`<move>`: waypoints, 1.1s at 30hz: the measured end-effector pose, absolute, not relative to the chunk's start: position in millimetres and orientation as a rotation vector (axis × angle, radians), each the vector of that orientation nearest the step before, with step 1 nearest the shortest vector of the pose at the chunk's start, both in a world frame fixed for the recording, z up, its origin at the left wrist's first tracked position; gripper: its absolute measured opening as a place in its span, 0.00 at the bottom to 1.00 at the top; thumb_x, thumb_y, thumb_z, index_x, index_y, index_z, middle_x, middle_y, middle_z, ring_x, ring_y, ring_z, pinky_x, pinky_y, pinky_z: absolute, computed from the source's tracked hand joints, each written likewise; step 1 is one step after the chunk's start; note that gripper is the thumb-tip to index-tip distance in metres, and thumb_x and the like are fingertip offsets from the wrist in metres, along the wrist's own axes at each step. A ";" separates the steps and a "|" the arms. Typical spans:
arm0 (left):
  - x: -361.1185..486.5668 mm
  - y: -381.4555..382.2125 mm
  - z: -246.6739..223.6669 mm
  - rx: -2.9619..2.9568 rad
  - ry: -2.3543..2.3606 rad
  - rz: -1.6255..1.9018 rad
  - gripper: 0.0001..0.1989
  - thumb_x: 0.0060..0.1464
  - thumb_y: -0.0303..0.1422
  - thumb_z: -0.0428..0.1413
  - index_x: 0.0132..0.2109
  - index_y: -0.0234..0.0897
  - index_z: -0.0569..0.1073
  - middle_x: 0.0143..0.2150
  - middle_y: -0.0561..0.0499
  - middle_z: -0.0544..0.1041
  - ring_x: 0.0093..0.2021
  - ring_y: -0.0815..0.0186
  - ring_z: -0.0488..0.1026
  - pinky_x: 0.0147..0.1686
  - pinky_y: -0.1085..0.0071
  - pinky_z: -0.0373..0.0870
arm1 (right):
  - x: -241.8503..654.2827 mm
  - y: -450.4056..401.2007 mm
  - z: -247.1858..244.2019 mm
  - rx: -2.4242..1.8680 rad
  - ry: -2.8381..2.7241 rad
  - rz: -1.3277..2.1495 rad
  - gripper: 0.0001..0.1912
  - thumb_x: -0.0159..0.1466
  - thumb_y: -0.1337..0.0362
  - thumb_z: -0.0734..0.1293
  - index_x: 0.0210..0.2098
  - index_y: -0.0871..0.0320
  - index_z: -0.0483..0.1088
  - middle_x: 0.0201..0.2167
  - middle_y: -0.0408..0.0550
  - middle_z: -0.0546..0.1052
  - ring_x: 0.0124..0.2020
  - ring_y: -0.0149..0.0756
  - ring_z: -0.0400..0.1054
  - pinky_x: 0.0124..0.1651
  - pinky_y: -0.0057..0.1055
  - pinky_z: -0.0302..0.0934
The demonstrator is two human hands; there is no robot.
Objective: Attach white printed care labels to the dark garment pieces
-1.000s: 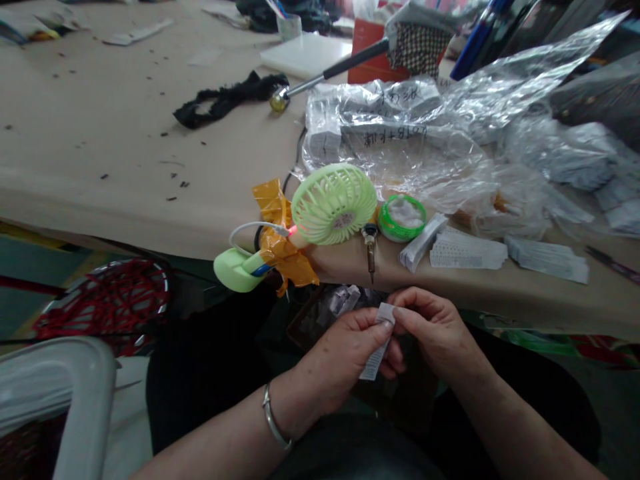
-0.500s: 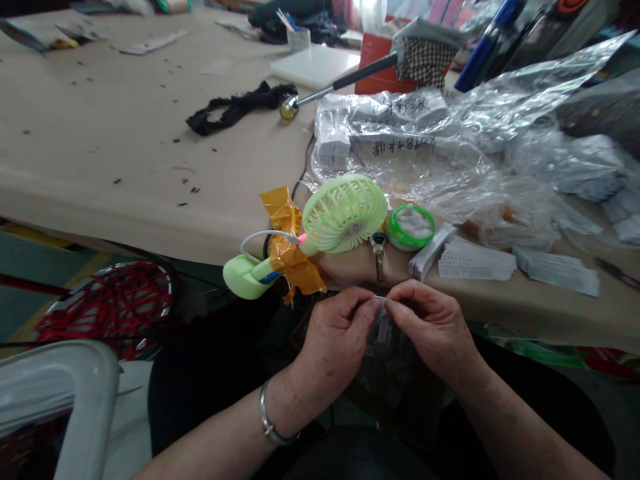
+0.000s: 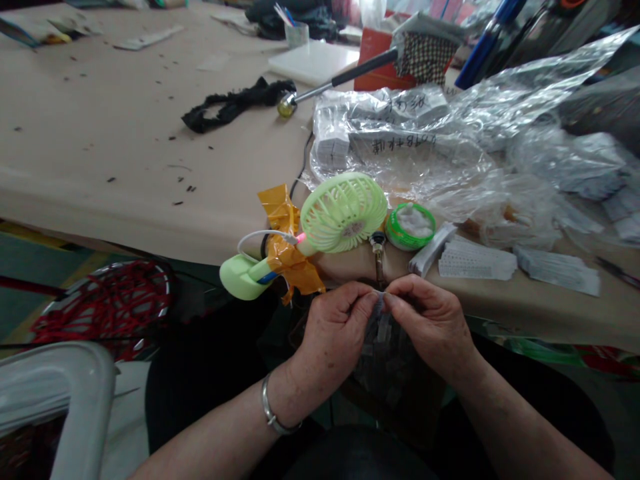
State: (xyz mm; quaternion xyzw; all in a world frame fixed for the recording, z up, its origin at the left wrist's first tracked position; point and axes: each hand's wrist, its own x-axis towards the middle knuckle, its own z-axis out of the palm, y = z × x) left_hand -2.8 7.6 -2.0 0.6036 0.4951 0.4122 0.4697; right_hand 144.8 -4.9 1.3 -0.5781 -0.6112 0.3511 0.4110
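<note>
Between my fingertips is a small whitish label [image 3: 380, 298], mostly hidden by the fingers. My left hand [image 3: 337, 330] pinches its left side and my right hand [image 3: 433, 327] pinches its right side. Below them, a see-through bag [image 3: 385, 353] with pale pieces hangs at the table edge. Just above the hands stands a small metal fitting [image 3: 379, 257]. Near it is a green tub [image 3: 411, 227] with white fluff. Stacks of printed white labels [image 3: 477, 260] lie fanned to the right, beside another stack [image 3: 556, 270].
A light green fan [image 3: 345, 213] is fixed with orange tape [image 3: 290, 257] at the table edge. Plastic bags [image 3: 400, 147] of white bundles cover the right side of the table. A black cloth strip [image 3: 225, 110] and a hammer-like tool [image 3: 340, 80] lie farther back.
The view has shifted slightly. Both hands keep their pinch, and the fingertips have moved a little closer together.
</note>
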 end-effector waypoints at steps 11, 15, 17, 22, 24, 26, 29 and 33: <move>-1.0 8.0 -2.1 1.490 1.198 1.055 0.08 0.55 0.27 0.54 0.30 0.37 0.75 0.24 0.58 0.75 0.25 0.75 0.69 0.26 0.81 0.63 | 146.3 -10.8 -1.1 -1.424 -1.552 0.868 0.06 0.62 0.65 0.64 0.30 0.57 0.70 0.24 0.40 0.72 0.26 0.29 0.65 0.31 0.24 0.59; -4.5 -2.1 -7.4 1.480 1.181 0.958 0.06 0.55 0.29 0.54 0.34 0.37 0.76 0.28 0.55 0.78 0.29 0.71 0.72 0.30 0.78 0.67 | 150.9 -26.2 -6.6 -1.467 -1.570 0.939 0.07 0.62 0.63 0.64 0.30 0.57 0.71 0.24 0.41 0.73 0.26 0.30 0.66 0.31 0.25 0.59; -8.3 -8.1 -11.8 1.429 1.235 0.945 0.06 0.55 0.29 0.54 0.38 0.37 0.77 0.32 0.53 0.79 0.32 0.69 0.74 0.33 0.76 0.69 | 159.3 -33.9 -19.8 -1.538 -1.517 0.992 0.08 0.61 0.61 0.64 0.28 0.57 0.71 0.24 0.41 0.73 0.27 0.30 0.66 0.32 0.26 0.60; -21.1 -29.2 -4.3 1.322 1.249 0.914 0.06 0.54 0.30 0.55 0.36 0.35 0.77 0.32 0.50 0.79 0.33 0.67 0.75 0.34 0.73 0.70 | 197.0 -49.9 -82.2 -1.741 -1.321 1.062 0.10 0.57 0.58 0.65 0.25 0.58 0.71 0.21 0.42 0.74 0.24 0.33 0.68 0.31 0.29 0.62; -22.8 -38.3 14.8 1.285 1.132 0.902 0.06 0.55 0.31 0.55 0.35 0.35 0.77 0.30 0.50 0.80 0.32 0.67 0.75 0.34 0.73 0.71 | 209.8 -52.8 -104.6 -1.793 -1.295 1.069 0.08 0.54 0.60 0.67 0.26 0.58 0.72 0.20 0.41 0.75 0.23 0.33 0.69 0.29 0.29 0.62; -20.4 -44.0 42.4 1.235 0.983 0.893 0.06 0.55 0.31 0.56 0.35 0.37 0.78 0.31 0.50 0.80 0.32 0.67 0.76 0.33 0.73 0.72 | 216.8 -54.0 -115.1 -1.807 -1.309 1.083 0.06 0.49 0.62 0.70 0.27 0.58 0.73 0.18 0.40 0.75 0.21 0.34 0.69 0.27 0.29 0.62; -14.8 -46.1 81.7 1.196 0.841 0.907 0.06 0.55 0.31 0.56 0.35 0.40 0.79 0.31 0.51 0.81 0.34 0.65 0.77 0.37 0.69 0.74 | 216.7 -58.3 -100.0 -1.776 -1.354 1.075 0.02 0.48 0.66 0.70 0.24 0.57 0.74 0.19 0.41 0.76 0.24 0.37 0.70 0.28 0.30 0.62; -34.2 -76.0 67.5 1.240 0.750 0.779 0.08 0.54 0.40 0.58 0.35 0.43 0.80 0.31 0.50 0.81 0.38 0.58 0.79 0.38 0.63 0.76 | 204.7 -80.3 -40.4 -1.649 -1.390 1.036 0.06 0.60 0.63 0.66 0.29 0.55 0.75 0.26 0.45 0.78 0.29 0.37 0.71 0.32 0.30 0.64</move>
